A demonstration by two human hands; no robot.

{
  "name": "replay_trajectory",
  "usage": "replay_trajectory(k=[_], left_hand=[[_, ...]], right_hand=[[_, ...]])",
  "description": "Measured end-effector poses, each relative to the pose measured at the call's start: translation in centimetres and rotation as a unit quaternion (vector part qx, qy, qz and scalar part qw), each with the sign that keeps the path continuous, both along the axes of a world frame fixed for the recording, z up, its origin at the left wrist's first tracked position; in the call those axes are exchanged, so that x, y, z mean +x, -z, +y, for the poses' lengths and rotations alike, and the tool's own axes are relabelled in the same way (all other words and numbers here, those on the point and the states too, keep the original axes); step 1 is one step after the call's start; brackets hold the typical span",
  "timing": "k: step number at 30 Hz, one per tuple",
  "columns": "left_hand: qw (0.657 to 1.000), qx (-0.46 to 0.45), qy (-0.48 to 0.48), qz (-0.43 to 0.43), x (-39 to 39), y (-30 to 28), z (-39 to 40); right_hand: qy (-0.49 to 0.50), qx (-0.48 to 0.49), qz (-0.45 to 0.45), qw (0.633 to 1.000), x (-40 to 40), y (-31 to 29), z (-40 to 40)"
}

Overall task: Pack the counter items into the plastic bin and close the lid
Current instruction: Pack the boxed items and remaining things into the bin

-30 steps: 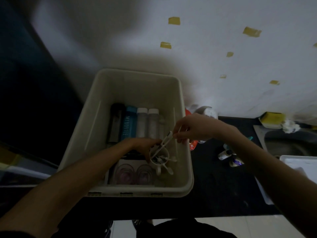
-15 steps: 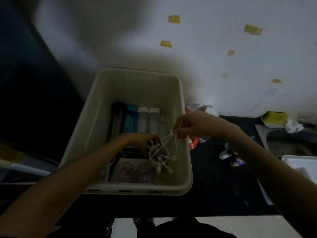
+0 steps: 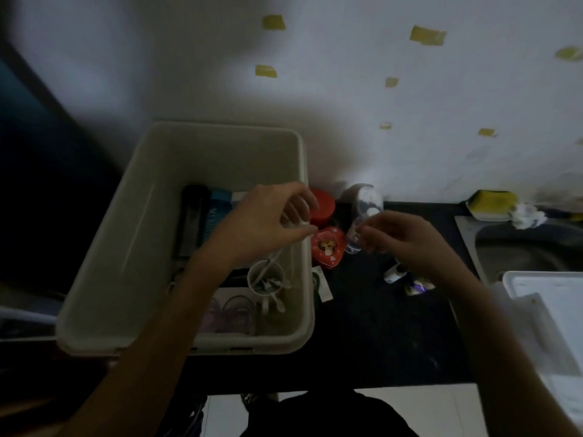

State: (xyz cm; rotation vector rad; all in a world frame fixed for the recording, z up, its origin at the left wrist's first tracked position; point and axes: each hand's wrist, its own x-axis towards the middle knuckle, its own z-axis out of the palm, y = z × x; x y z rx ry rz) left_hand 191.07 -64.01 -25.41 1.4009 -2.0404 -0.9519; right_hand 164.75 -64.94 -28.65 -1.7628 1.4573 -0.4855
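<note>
Bin (image 3: 132, 234) holds bottles (image 3: 202, 216), utensil cup (image 3: 265, 275) (left hand (image 3: 268, 219) pinches one); right hand (image 3: 400, 238) loosely curled.
</note>
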Motion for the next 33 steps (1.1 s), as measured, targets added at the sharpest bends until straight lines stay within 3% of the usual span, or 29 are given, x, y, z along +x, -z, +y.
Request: replay_trajectory(k=[3,6,11,16,23,27,33], left_hand=[[0.999,0.015,-0.029,0.014,-5.0,0.3,1.3],[0.995,0.048,-0.078,-0.036,-10.4,3.3,2.2],[0.963,0.148,-0.13,-0.183,-16.3,12.8,2.6],[0.92,0.199,-0.223,-0.255,-14.9,22.4,2.3],[0.914,0.208,-0.263,-0.229,-13.9,28.5,3.1],[0.912,0.172,-0.26,-0.266,-13.9,30.2,4.0],[0.921,0.128,-0.312,-0.194,-14.3,31.0,5.0]], right_hand=[[0.037,0.029,-0.008,0.999,-3.0,2.9,1.2],[0.039,0.082,0.005,0.996,-4.8,7.6,2.2],[0.047,0.176,0.012,0.983,-5.3,16.9,2.6],[0.08,0.199,0.005,0.977,-3.0,22.4,1.5],[0.092,0.141,0.019,0.986,1.1,25.8,1.2],[0.085,0.116,0.066,0.987,2.0,26.5,1.6],[0.084,0.136,0.119,0.98,2.0,26.4,1.6]])
